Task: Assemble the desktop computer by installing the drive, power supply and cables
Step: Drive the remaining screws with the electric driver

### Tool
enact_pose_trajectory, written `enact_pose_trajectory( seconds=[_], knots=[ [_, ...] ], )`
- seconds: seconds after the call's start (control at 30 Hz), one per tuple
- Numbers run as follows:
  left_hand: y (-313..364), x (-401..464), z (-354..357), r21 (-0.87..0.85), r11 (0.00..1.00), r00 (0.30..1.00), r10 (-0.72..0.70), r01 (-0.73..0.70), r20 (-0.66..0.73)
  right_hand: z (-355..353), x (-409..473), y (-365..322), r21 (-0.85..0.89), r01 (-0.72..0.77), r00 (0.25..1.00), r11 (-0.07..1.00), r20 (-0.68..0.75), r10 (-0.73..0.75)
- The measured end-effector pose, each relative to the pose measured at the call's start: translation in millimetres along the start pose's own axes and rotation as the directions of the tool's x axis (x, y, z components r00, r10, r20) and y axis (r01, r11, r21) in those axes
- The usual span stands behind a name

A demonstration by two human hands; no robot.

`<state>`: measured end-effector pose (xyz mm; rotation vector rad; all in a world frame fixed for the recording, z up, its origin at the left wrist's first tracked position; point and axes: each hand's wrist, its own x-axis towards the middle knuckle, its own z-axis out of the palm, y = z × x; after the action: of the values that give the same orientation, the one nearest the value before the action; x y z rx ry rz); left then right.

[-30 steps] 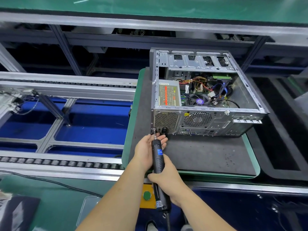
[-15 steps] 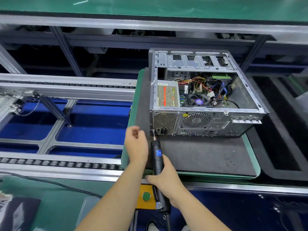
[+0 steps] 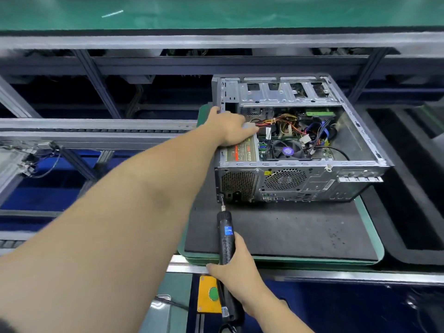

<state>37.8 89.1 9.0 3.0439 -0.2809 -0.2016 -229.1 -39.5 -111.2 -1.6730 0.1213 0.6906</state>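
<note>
At 1 o'clock on the bench [image 3: 283,239], open computer case [image 3: 355,150]: power supply [image 3: 242,152] seated at its 9 o'clock corner, left hand [image 3: 229,127] pressing flat on it, right hand [image 3: 234,265] with grip clamped on electric screwdriver [image 3: 225,233], bit at the rear corner screw; step judged fastening, next calling for steady axial pressure.

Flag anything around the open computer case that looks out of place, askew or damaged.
Nothing stands out. The computer case lies on its side on the black mat, left hand resting flat on the power supply, right hand holding the electric screwdriver at a rear corner screw.
</note>
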Motion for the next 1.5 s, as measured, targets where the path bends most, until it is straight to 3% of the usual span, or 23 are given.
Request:
enact_pose_trajectory(
  seconds=[0.47, 1.17, 1.4, 1.5],
  knots=[
    [4, 14, 14, -0.024, 0.999, 0.978, -0.042, 0.038, -0.203, 10, -1, -1, -0.06, -0.037, 0.998, 0.998, -0.051, 0.034],
    [7, 10, 8, -0.067, 0.997, 0.98, -0.05, 0.038, -0.191, 21, 4, 1, -0.128, -0.052, 0.994, 0.99, -0.103, 0.039],
    [6, 7, 6, -0.061, 0.998, 0.978, -0.041, 0.029, -0.202, -6, -15, 13, 0.08, -0.059, 0.985, 0.995, -0.158, 0.071],
    [4, -4, 8, -0.038, 0.999, 0.93, -0.03, 0.018, -0.367, -37, -28, 19, 0.195, -0.027, 0.959, 0.98, -0.27, 0.08]
  ],
)
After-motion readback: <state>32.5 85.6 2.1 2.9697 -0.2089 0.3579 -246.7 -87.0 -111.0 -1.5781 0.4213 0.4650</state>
